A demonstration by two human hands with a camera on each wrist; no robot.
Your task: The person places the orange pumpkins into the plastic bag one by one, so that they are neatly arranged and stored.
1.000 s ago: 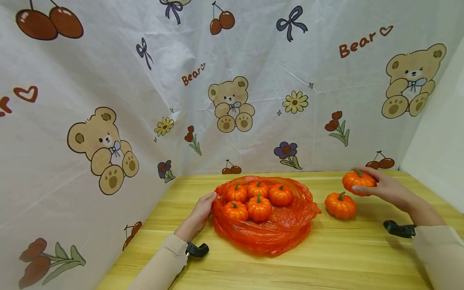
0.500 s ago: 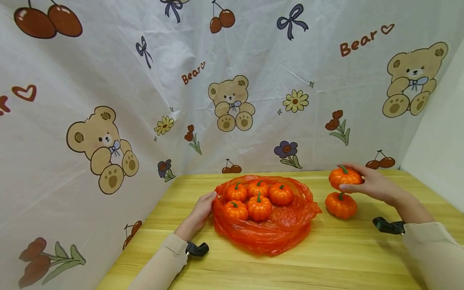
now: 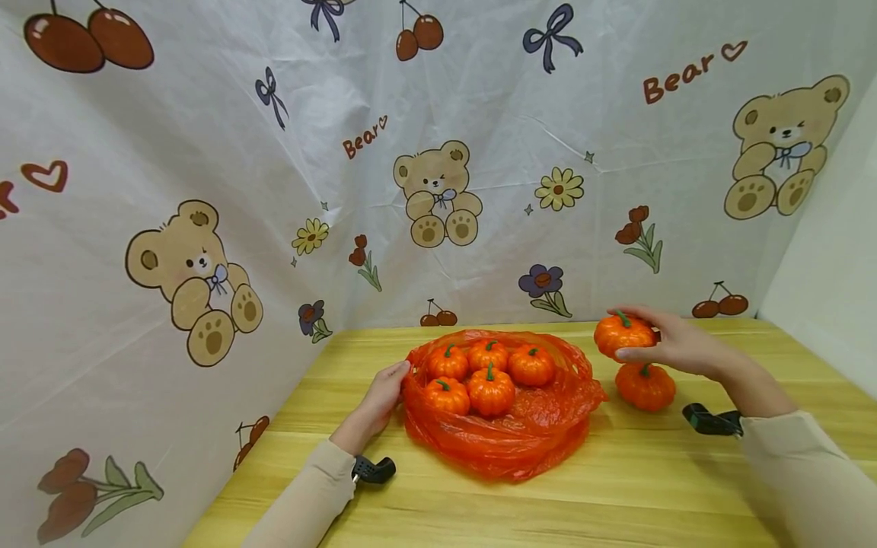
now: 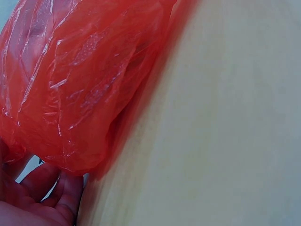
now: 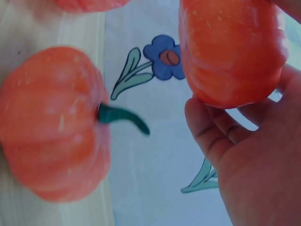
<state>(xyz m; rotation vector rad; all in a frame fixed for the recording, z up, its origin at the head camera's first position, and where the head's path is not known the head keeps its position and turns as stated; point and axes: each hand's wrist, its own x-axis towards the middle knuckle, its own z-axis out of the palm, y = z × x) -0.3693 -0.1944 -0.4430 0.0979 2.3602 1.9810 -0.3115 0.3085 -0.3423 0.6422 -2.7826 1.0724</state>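
Note:
A red plastic bag [image 3: 500, 449] stands wide open on the table, with several small orange pumpkins [image 3: 491, 392] inside it. At its left side my left hand [image 3: 375, 399] grips the bag's edge; the left wrist view shows the curled fingers [image 4: 70, 195] at the thin plastic. My right hand [image 3: 685, 346] holds another pumpkin [image 3: 622, 337] in the air, thumb and fingers round its sides, right of the bag. Below that hand, one more pumpkin [image 3: 645, 388] with a curved green stem sits on the table.
The light wooden table [image 3: 548, 510] meets a white sheet [image 3: 507, 274] printed with bears and flowers at the back and left. A plain white wall [image 3: 836, 289] stands on the right. A small black device [image 3: 373, 469] is strapped at each wrist.
My right hand has carried its pumpkin leftward, from right of the pumpkin on the table to above and slightly left of it. The left hand and the bag stay in place.

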